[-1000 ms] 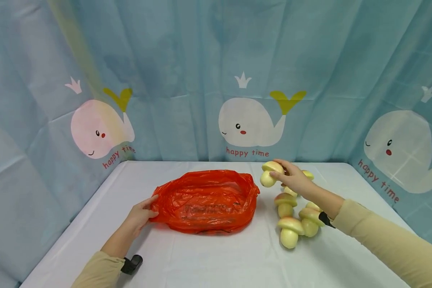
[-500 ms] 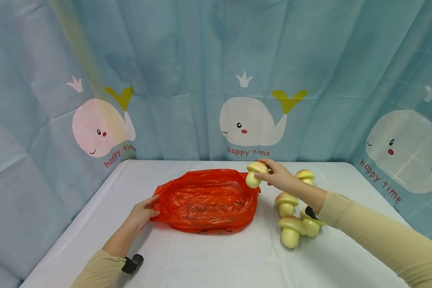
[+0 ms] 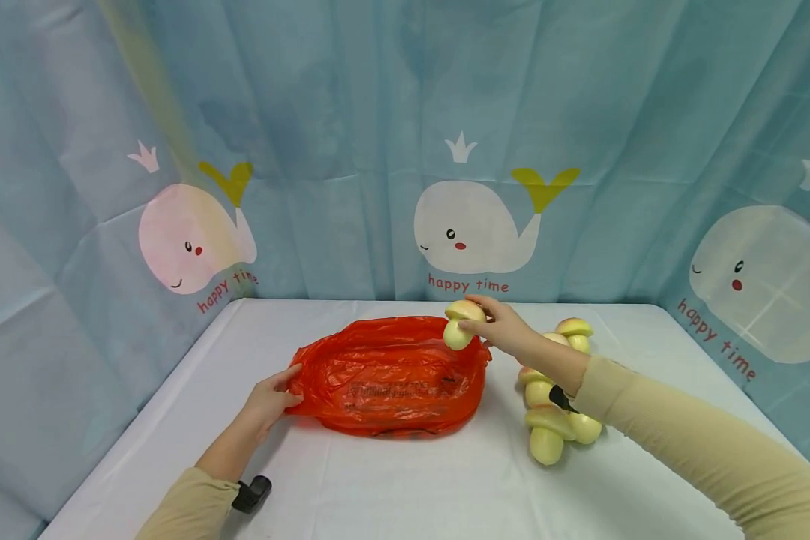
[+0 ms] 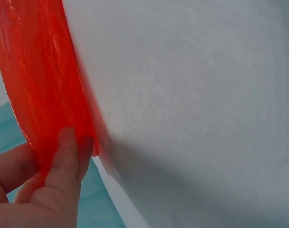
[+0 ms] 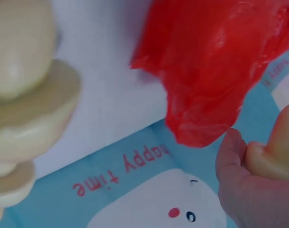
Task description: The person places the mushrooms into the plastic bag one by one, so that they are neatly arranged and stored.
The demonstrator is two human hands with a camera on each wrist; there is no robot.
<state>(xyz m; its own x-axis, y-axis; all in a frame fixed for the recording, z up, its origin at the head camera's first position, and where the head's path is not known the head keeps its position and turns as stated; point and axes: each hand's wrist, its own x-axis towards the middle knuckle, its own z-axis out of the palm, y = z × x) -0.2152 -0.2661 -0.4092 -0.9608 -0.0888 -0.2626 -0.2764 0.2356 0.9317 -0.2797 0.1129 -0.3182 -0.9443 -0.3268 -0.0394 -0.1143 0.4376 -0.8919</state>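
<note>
A red plastic bag lies spread on the white table with its mouth held wide. My left hand pinches the bag's left edge between thumb and fingers; the left wrist view shows the thin red film caught there. My right hand grips a pale yellow toy mushroom with a pinkish cap, over the bag's back right rim. In the right wrist view that mushroom sits at the right edge, beside the bag's rim.
Several more toy mushrooms are grouped on the table right of the bag, partly hidden under my right forearm. A blue curtain with printed whales hangs behind the table. Black camera straps sit at both wrists.
My right hand has carried the mushroom leftward, from beside the bag to over its right rim. The left hand has kept its hold on the bag's edge.
</note>
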